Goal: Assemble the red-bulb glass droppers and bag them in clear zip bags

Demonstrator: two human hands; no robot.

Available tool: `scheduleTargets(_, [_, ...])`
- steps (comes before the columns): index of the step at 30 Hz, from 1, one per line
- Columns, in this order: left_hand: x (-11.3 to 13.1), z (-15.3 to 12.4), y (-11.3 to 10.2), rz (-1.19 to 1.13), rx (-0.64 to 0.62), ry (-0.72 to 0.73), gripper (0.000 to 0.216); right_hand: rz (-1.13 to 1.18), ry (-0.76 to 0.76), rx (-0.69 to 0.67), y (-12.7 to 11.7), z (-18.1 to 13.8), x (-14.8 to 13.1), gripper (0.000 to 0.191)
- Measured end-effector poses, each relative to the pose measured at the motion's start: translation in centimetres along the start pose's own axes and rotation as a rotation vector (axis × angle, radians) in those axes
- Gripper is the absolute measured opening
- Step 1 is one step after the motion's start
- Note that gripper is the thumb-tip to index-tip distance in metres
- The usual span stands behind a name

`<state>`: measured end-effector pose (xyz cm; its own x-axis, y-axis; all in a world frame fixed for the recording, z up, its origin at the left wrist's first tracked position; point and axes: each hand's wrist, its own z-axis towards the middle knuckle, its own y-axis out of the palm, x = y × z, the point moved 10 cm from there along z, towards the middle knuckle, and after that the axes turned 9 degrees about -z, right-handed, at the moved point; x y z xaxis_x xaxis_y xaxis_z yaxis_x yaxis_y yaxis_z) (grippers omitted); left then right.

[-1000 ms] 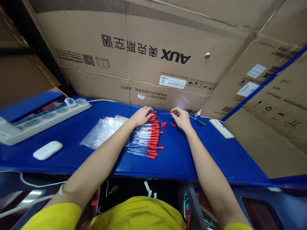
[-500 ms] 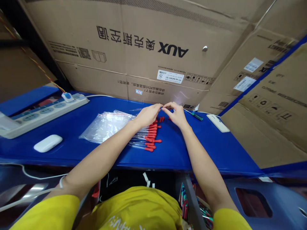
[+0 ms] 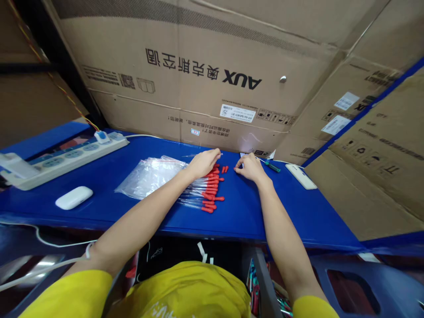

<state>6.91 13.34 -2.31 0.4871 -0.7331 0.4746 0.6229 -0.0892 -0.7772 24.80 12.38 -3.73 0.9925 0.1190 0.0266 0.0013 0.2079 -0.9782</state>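
Observation:
My left hand [image 3: 204, 163] is closed in a pinch on a thin clear dropper tube [image 3: 188, 155]. One tube end shows past the fingertips, and the rest runs left behind the hand. To the right, my right hand [image 3: 251, 168] is bent over the table, thumb and forefinger together at a small red rubber bulb [image 3: 236, 169]. Several droppers with red bulbs [image 3: 209, 197] and clear tubes lie in a row below my left hand. Two loose red bulbs [image 3: 225, 169] rest between the hands. Clear plastic bags [image 3: 150, 174] lie left of the droppers, partly behind my left forearm.
A green-handled screwdriver [image 3: 272, 166] and a white phone [image 3: 301, 176] lie on the blue table [image 3: 232, 221] at right. At left are a white earbud case [image 3: 74, 197] and a power strip [image 3: 66, 159]. A cardboard wall [image 3: 198, 101] stands behind. Below is an open drawer [image 3: 261, 282].
My hands have moved apart from where they met. My right hand has shifted right and down with a red bulb at its fingertips. The camera view has tilted slightly.

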Motion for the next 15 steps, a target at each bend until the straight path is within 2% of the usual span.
scheduleTargets(3, [-0.6,-0.1,0.2,-0.034,0.009,-0.050,0.033,0.024,0.002,0.015,-0.5,0.1,-0.4,0.001])
scheduleTargets(5, [-0.6,-0.1,0.0,-0.055,0.033,-0.039,0.033,0.066,0.002,0.058,-1.2,0.1,-0.5,0.005])
scheduleTargets(10, [-0.3,-0.2,-0.3,-0.036,0.035,0.002,0.036,0.492,-0.121,0.373,-4.6,-0.7,-2.4,0.010])
scheduleTargets(15, [0.1,-0.4,-0.7,0.047,0.023,-0.060,0.040,0.670,-0.193,0.527,-5.9,-1.6,-5.0,0.016])
